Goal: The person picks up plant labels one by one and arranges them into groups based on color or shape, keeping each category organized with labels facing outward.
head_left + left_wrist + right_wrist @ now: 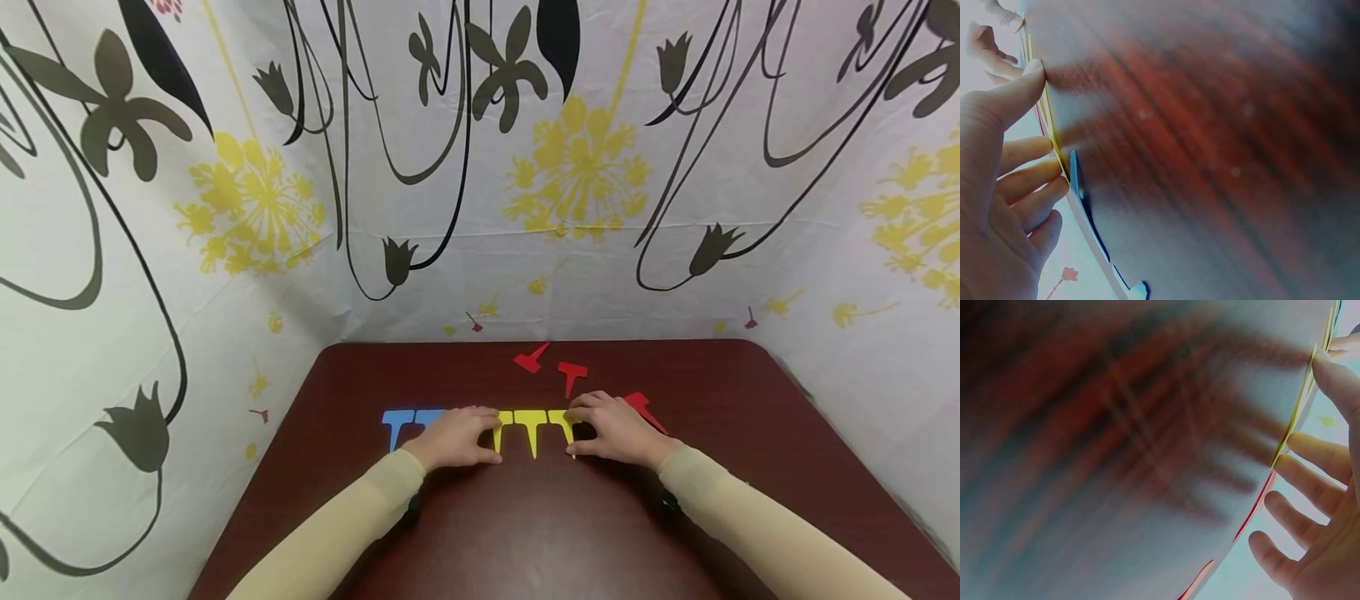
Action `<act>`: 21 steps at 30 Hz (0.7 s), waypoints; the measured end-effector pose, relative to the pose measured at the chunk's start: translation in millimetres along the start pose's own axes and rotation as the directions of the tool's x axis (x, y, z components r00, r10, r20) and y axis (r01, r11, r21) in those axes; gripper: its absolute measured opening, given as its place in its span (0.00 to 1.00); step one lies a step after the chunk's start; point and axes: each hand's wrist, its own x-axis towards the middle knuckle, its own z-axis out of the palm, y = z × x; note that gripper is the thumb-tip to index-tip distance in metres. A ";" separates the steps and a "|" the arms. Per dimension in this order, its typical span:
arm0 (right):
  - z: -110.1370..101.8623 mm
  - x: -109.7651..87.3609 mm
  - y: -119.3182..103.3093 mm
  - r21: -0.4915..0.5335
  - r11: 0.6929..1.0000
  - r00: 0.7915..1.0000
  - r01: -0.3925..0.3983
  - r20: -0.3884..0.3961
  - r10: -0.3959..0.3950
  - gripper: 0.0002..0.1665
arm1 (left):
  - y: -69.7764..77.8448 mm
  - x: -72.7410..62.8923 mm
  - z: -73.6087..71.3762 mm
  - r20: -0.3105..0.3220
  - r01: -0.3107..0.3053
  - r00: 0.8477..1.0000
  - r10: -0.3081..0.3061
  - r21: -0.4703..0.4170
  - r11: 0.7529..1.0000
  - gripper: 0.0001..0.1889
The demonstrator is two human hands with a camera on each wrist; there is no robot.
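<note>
Yellow T-shaped plant labels (532,419) lie side by side in a row on the table. My left hand (459,437) spans the leftmost visible yellow one, thumb at its lower end and fingertips at its top edge. At the row's right end, my right hand (617,429) holds another yellow label (1300,406) between thumb and fingers, the thumb near its pointed tip. Blue T-shaped labels (398,419) continue the row on the left, partly hidden behind my left hand. Beside my right hand lies a red label (643,408), partly covered by it.
Two more red labels, one tilted (529,362) and one nearly upright (572,373), lie farther back. The dark red-brown table (525,533) meets a patterned cloth (465,208) behind and at the sides.
</note>
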 end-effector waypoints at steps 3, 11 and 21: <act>0.1 0.4 -1.4 -0.003 1.000 1.000 0.006 -0.002 -0.006 0.36 | -0.3 0.0 0.6 0.002 0.005 1.000 -0.005 0.002 1.000 0.35; -3.8 2.3 -1.3 0.009 1.000 1.000 -0.006 -0.006 0.006 0.35 | -1.1 -0.1 1.0 -0.005 -0.003 1.000 0.003 -0.013 1.000 0.35; -19.1 11.7 17.7 0.059 0.993 0.994 -0.103 -0.016 0.104 0.31 | 10.3 7.6 -4.0 -0.050 0.010 0.999 -0.011 -0.029 1.000 0.36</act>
